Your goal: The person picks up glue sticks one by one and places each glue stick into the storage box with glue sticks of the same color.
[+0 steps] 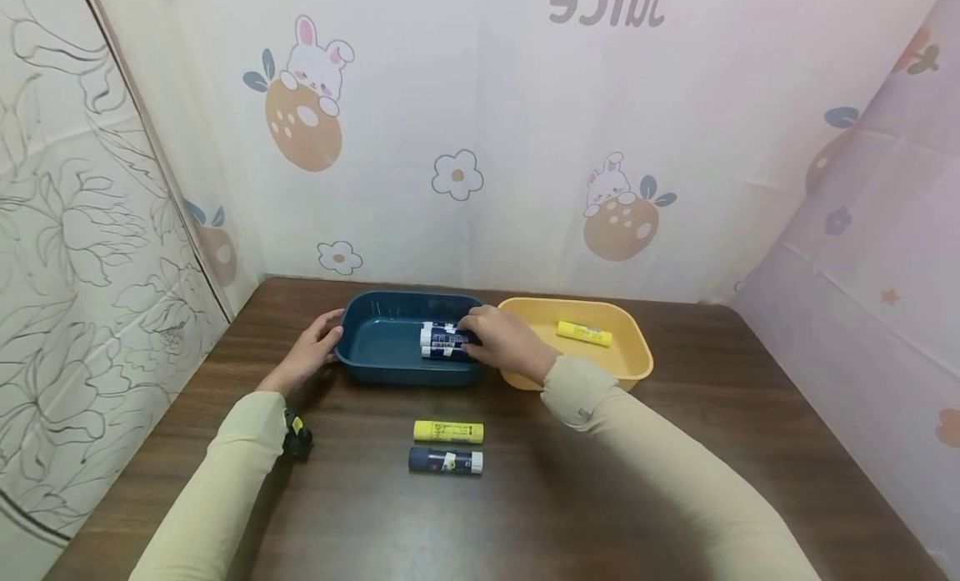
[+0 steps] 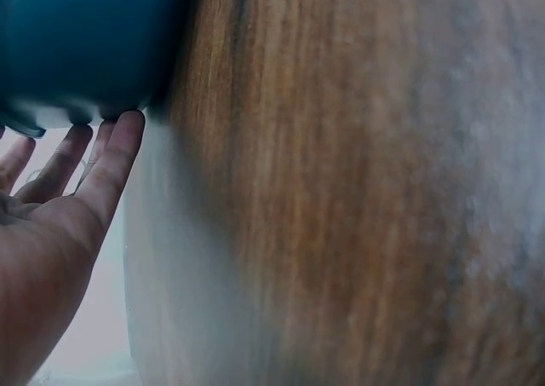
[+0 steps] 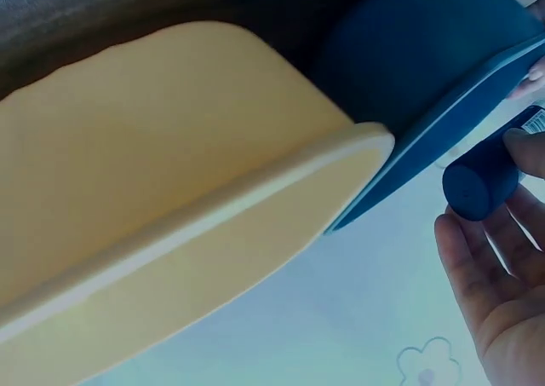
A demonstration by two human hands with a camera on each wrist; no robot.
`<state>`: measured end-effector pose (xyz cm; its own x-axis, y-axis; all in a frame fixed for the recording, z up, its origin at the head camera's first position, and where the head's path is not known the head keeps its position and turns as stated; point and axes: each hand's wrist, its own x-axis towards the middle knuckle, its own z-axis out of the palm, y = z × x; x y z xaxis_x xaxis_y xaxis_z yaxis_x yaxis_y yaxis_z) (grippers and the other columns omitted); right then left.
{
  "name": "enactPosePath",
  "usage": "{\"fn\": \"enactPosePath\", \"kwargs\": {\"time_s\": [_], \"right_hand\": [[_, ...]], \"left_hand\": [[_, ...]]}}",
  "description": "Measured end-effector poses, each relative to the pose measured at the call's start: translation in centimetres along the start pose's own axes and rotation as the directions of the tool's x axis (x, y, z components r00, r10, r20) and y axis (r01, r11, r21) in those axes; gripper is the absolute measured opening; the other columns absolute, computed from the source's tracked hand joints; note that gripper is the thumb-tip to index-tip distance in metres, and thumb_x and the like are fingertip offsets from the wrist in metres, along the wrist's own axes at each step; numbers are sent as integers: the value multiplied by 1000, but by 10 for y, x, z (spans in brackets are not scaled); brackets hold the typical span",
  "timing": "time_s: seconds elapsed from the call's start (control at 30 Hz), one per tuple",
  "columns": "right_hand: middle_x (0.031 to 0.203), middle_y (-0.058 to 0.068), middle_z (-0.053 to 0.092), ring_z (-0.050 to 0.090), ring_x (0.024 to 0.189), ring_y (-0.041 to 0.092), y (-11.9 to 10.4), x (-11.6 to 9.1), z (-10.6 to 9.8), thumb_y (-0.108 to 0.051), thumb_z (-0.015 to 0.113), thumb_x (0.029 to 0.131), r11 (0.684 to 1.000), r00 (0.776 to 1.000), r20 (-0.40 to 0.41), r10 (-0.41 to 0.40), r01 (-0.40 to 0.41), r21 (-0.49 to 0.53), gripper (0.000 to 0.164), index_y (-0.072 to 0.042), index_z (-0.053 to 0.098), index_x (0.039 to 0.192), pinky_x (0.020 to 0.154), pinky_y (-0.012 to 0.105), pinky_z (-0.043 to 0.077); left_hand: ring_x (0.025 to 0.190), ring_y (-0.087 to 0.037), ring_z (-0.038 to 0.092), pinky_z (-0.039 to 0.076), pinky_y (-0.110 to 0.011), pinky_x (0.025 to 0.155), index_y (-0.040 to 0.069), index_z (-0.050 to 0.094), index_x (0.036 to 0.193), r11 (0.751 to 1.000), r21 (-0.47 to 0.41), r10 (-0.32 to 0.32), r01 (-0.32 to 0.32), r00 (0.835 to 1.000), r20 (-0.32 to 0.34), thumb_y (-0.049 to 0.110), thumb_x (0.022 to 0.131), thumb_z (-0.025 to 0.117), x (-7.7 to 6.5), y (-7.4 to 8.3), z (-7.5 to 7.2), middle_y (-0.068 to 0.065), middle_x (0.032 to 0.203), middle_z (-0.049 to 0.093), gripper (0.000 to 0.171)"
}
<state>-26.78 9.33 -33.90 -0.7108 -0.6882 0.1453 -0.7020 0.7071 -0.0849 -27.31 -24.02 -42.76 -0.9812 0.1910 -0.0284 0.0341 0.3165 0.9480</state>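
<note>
Over the right end of the blue tray (image 1: 382, 377), my right hand (image 1: 512, 339) pinches a dark blue glue stick (image 3: 481, 177) between thumb and fingers. More dark blue glue sticks (image 1: 441, 353) with white ends lie in that tray, partly covered by the hand and the held one. My left hand (image 1: 309, 354) is at the tray's left end; in the left wrist view its fairly straight fingers (image 2: 115, 164) touch the outer wall. Closer to me on the table lie a yellow glue stick (image 1: 448, 432) and a dark blue glue stick (image 1: 446, 461), side by side.
A yellow tray (image 1: 633, 348) stands right of the blue one, close against it, with a yellow glue stick (image 1: 585, 333) inside. The brown wooden table (image 1: 360, 523) ends at a patterned curtain (image 1: 480, 231) behind the trays. A small black object (image 1: 298, 439) is by the left wrist.
</note>
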Motion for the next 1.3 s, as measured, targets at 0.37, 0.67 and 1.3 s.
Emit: {"fn": "enactPosePath", "kwargs": {"time_s": [0.37, 0.67, 1.3], "right_hand": [[102, 6, 67, 59, 88, 15, 10, 25, 14, -19, 70, 88, 998, 997, 36, 62, -61, -14, 28, -6, 69, 113, 82, 26, 52], [104, 8, 68, 61, 91, 18, 14, 38, 27, -19, 69, 89, 988, 987, 80, 141, -135, -74, 27, -5, 69, 112, 84, 30, 52], [97, 7, 68, 60, 85, 17, 15, 55, 46, -14, 68, 89, 971, 964, 131, 231, -219, -96, 17, -6, 71, 103, 79, 31, 53]], "left_hand": [[128, -43, 37, 41, -52, 98, 5, 16, 152, 1000, 11, -3, 3, 1000, 3, 25, 106, 33, 0, -3, 3, -30, 144, 29, 53], [128, -43, 37, 41, -51, 98, 4, 17, 151, 1000, 5, -8, 8, 1000, 1, 21, 106, 33, -5, 6, 4, -31, 144, 28, 52], [129, -42, 36, 40, -51, 100, 7, 16, 152, 1000, 13, -25, 25, 1000, -11, 25, 106, 33, -4, 3, 3, -29, 146, 27, 52]]}}
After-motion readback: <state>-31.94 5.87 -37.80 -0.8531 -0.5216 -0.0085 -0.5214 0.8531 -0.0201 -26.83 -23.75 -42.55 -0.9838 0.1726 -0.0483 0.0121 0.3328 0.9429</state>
